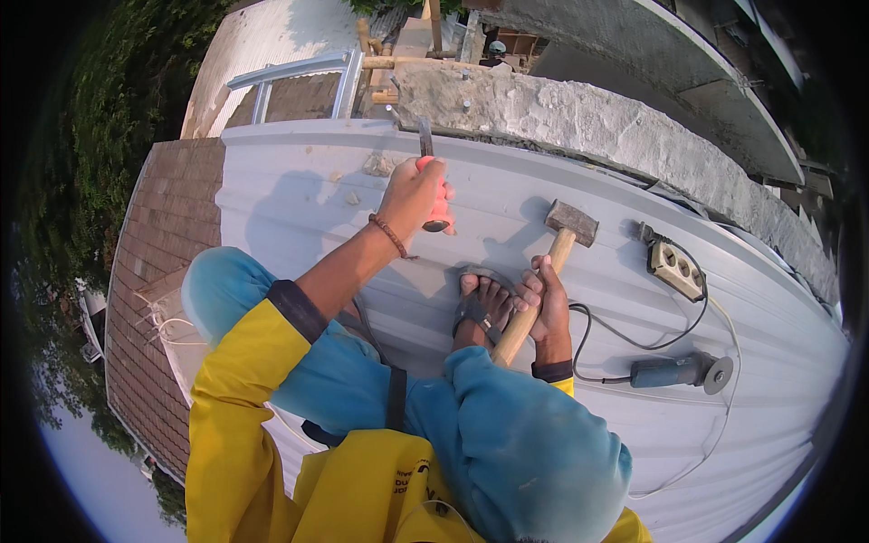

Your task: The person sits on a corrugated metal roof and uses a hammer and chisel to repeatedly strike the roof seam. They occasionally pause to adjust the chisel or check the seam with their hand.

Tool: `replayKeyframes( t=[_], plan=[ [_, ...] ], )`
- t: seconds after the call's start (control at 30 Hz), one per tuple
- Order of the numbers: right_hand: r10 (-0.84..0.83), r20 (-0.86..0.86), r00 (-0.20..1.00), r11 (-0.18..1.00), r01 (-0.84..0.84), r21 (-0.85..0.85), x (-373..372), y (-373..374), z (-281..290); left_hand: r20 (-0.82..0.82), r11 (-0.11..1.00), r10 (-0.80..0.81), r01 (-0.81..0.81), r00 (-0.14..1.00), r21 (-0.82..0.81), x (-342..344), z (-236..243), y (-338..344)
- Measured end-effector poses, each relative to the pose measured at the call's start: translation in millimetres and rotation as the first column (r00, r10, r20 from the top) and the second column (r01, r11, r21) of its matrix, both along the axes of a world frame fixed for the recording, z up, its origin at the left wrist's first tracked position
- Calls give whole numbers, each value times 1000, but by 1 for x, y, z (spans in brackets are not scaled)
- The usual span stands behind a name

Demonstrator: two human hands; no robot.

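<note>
My left hand (pixel 412 197) is closed round the red grip of a chisel (pixel 426 138). The chisel's flat metal blade points away from me, with its tip near the edge of a rough concrete beam (pixel 579 113). In my right hand (pixel 544 303) is the wooden handle of a hammer (pixel 572 223). Its blocky, worn steel head is raised at the far end, to the right of the chisel. A few pale rubble chips (pixel 378 165) lie on the metal sheet just left of my left hand. My sandalled foot (pixel 480 303) is beside the hammer handle.
I squat on a ribbed metal roof (pixel 299 199). An angle grinder (pixel 674 372), a power strip (pixel 676 270) and loose cables lie to my right. Brown roof tiles (pixel 167 208) slope off on the left. Beyond are a steel frame (pixel 344 81) and a person (pixel 496 54).
</note>
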State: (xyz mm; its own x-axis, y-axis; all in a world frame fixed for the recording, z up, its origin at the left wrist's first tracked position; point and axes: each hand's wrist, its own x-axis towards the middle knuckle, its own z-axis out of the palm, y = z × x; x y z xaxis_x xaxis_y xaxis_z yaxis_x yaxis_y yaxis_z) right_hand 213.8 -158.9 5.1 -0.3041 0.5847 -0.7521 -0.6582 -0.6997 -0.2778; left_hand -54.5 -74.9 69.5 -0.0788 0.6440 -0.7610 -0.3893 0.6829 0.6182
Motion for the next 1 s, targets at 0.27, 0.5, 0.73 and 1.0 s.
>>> replayKeyframes(
  t=[0.27, 0.5, 0.73, 1.0],
  plan=[
    [169, 539, 825, 970, -235, 55, -15, 3, 10, 184, 978, 148, -171, 972, 119, 39, -57, 24],
    [-168, 928, 332, 618, -698, 361, 6, 26, 64, 259, 939, 300, -332, 918, 89, 46, -68, 35],
    [-587, 796, 149, 132, -952, 276, -22, 43, 95, 382, 924, 350, -382, 855, 10, 40, -55, 51],
    [-413, 862, 293, 91, -929, 359, -46, 61, 89, 369, 937, 319, -350, 873, 17, 34, -62, 55]
  ],
)
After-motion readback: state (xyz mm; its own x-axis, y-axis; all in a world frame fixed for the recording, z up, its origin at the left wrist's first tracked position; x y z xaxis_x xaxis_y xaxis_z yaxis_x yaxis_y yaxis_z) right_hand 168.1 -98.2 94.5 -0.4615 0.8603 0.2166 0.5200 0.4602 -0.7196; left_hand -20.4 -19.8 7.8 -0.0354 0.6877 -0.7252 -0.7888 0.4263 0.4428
